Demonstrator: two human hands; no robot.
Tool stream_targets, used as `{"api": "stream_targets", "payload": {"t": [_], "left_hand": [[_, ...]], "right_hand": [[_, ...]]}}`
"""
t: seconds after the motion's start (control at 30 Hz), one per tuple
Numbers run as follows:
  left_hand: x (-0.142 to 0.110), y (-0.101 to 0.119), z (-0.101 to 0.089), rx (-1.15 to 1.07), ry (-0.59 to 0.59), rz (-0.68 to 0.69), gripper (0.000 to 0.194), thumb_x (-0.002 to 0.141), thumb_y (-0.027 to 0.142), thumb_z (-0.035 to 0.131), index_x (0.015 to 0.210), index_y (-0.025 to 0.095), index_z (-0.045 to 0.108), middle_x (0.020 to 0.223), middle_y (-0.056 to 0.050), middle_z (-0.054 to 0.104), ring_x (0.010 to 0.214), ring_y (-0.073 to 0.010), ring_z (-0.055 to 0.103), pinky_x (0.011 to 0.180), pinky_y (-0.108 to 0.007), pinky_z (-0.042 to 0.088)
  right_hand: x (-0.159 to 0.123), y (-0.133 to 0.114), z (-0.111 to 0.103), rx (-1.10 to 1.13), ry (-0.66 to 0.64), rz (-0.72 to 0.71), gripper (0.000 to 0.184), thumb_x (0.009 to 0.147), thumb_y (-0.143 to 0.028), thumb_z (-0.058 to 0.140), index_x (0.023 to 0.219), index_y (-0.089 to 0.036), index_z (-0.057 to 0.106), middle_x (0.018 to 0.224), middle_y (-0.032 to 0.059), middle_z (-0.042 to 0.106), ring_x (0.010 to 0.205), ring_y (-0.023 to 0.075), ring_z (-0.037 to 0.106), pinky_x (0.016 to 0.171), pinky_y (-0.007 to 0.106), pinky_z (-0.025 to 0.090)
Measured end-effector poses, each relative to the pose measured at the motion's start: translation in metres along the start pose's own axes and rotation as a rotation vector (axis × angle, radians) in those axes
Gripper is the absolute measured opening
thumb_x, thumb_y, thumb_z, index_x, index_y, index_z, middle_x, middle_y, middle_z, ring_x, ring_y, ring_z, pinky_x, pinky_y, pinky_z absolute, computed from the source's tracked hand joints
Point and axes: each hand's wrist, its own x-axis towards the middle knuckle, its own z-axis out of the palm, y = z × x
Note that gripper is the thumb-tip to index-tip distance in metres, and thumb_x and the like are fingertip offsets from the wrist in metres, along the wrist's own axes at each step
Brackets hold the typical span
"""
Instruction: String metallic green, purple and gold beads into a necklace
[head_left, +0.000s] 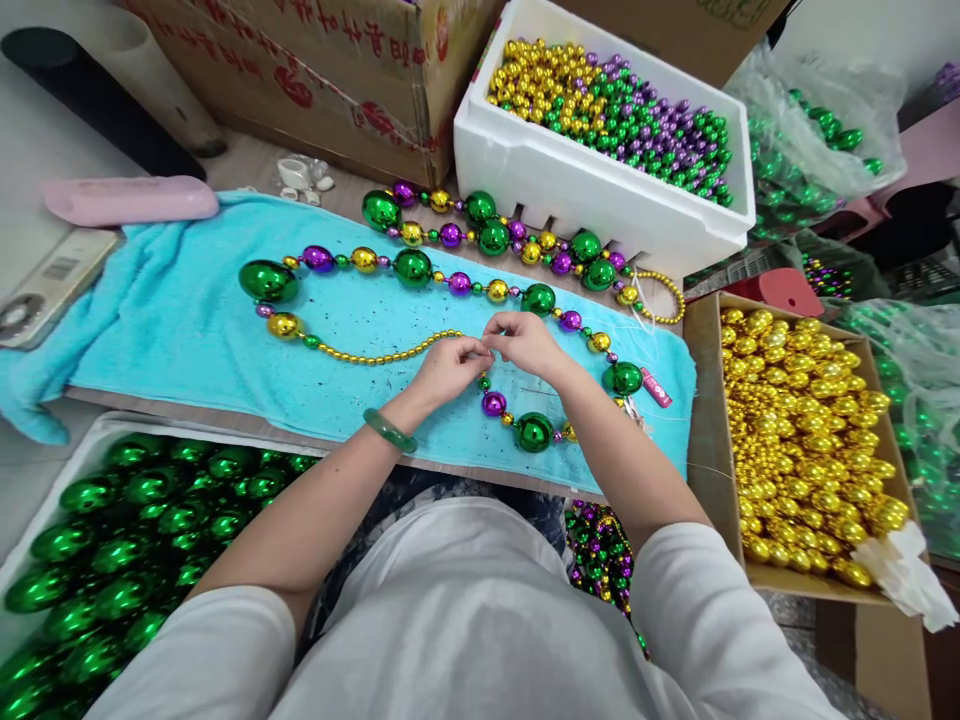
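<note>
A long bead string (413, 268) lies in a loop on a blue towel (187, 290), spread over the tabletop (247, 162). Its large green, purple and gold beads are already threaded, and a run of small gold beads (375, 358) leads back towards the fingers.

The left hand (450, 372), below a green bangle (390, 430), and the right hand (523, 345) meet at the near side of the loop. In each, the grip is nearly closed, thumb and fingertip pinching the bead string where its two ends come together; the fingers seem to be on thread there, though it is too small to be sure. Whether the ends are joined cannot be told, so the closing of the loop may be what is left.

Behind it lies another bead strand (493, 237), beside the white foam box (540, 175). A pink tag (655, 387) rests near the right forearm.
</note>
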Motion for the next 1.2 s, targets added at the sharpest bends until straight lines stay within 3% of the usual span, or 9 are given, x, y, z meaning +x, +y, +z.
{"api": "stream_targets", "payload": {"t": [0.1, 0.2, 0.37, 0.53, 0.73, 0.87, 0.97, 1.07, 1.2], "left_hand": [[-0.002, 0.003, -0.002, -0.067, -0.007, -0.044, 0.01, 0.072, 0.028, 0.065, 0.071, 0.018, 0.065, 0.06, 0.001, 0.062, 0.055, -0.0128, 0.055, 0.055, -0.025, 0.042], [-0.003, 0.007, -0.004, -0.102, -0.013, -0.078, 0.009, 0.072, 0.027, 0.065, 0.072, 0.017, 0.064, 0.061, 0.001, 0.061, 0.055, -0.0123, 0.055, 0.054, -0.024, 0.042], [-0.003, 0.006, -0.003, -0.171, -0.017, -0.138, 0.009, 0.07, 0.024, 0.067, 0.072, 0.016, 0.063, 0.06, 0.0, 0.062, 0.051, -0.011, 0.053, 0.052, -0.024, 0.041], [-0.004, 0.005, 0.002, -0.37, -0.014, -0.246, 0.016, 0.066, 0.027, 0.071, 0.072, 0.015, 0.064, 0.063, -0.002, 0.065, 0.053, -0.0105, 0.054, 0.048, -0.022, 0.038], [-0.002, 0.002, 0.002, -0.413, 0.02, -0.248, 0.016, 0.06, 0.024, 0.072, 0.071, 0.015, 0.065, 0.058, 0.0, 0.06, 0.052, -0.0105, 0.052, 0.047, -0.022, 0.035], [-0.002, -0.006, -0.001, -0.142, 0.022, -0.033, 0.01, 0.068, 0.025, 0.068, 0.075, 0.018, 0.067, 0.059, 0.001, 0.06, 0.054, -0.0119, 0.052, 0.053, -0.024, 0.039], [-0.004, -0.009, -0.003, 0.154, 0.047, 0.156, 0.01, 0.076, 0.023, 0.062, 0.08, 0.021, 0.071, 0.064, 0.001, 0.064, 0.061, -0.014, 0.055, 0.064, -0.027, 0.043], [-0.007, -0.01, -0.003, 0.312, 0.036, 0.277, 0.017, 0.079, 0.018, 0.057, 0.083, 0.023, 0.073, 0.076, -0.002, 0.07, 0.073, -0.0166, 0.061, 0.076, -0.029, 0.045], [-0.008, -0.009, -0.004, 0.323, 0.052, 0.314, 0.019, 0.081, 0.019, 0.056, 0.085, 0.023, 0.073, 0.089, -0.004, 0.074, 0.081, -0.0179, 0.063, 0.08, -0.029, 0.045]], "right_hand": [[-0.003, 0.008, -0.002, 0.21, -0.145, 0.153, 0.004, 0.074, -0.012, 0.061, 0.076, -0.015, 0.063, 0.061, -0.0004, 0.061, 0.049, 0.0111, 0.053, 0.045, 0.022, 0.036], [-0.005, 0.015, -0.008, 0.186, -0.254, 0.233, 0.008, 0.069, -0.009, 0.065, 0.075, -0.014, 0.065, 0.062, 0.0021, 0.064, 0.05, 0.012, 0.055, 0.042, 0.022, 0.036], [-0.007, 0.018, -0.01, -0.032, -0.088, 0.234, 0.011, 0.073, -0.011, 0.065, 0.063, -0.015, 0.062, 0.05, -0.0023, 0.054, 0.047, 0.0099, 0.046, 0.048, 0.024, 0.035], [-0.027, 0.01, 0.008, -0.325, 0.105, 0.082, 0.009, 0.079, -0.016, 0.061, 0.071, -0.018, 0.065, 0.065, 0.0017, 0.063, 0.062, 0.0151, 0.053, 0.058, 0.026, 0.035], [-0.056, 0.011, 0.033, -0.533, 0.025, -0.019, 0.016, 0.086, -0.017, 0.053, 0.085, -0.021, 0.069, 0.088, 0.007, 0.072, 0.078, 0.0206, 0.06, 0.066, 0.029, 0.038], [-0.044, 0.025, 0.023, -0.345, 0.056, -0.027, 0.011, 0.082, -0.02, 0.061, 0.075, -0.021, 0.069, 0.083, 0.0039, 0.07, 0.075, 0.0177, 0.058, 0.068, 0.027, 0.041], [-0.024, 0.035, 0.01, -0.054, 0.164, 0.102, 0.009, 0.077, -0.016, 0.063, 0.069, -0.018, 0.067, 0.065, -0.0001, 0.064, 0.059, 0.0122, 0.052, 0.057, 0.023, 0.039], [-0.008, 0.04, 0.005, 0.243, 0.028, 0.259, 0.005, 0.073, -0.015, 0.063, 0.074, -0.016, 0.068, 0.059, -0.0024, 0.06, 0.044, 0.0071, 0.044, 0.043, 0.02, 0.031], [0.002, 0.041, 0.009, 0.415, -0.147, 0.318, 0.008, 0.07, -0.015, 0.064, 0.077, -0.015, 0.068, 0.054, -0.0032, 0.059, 0.036, 0.0052, 0.042, 0.034, 0.018, 0.021]]}}
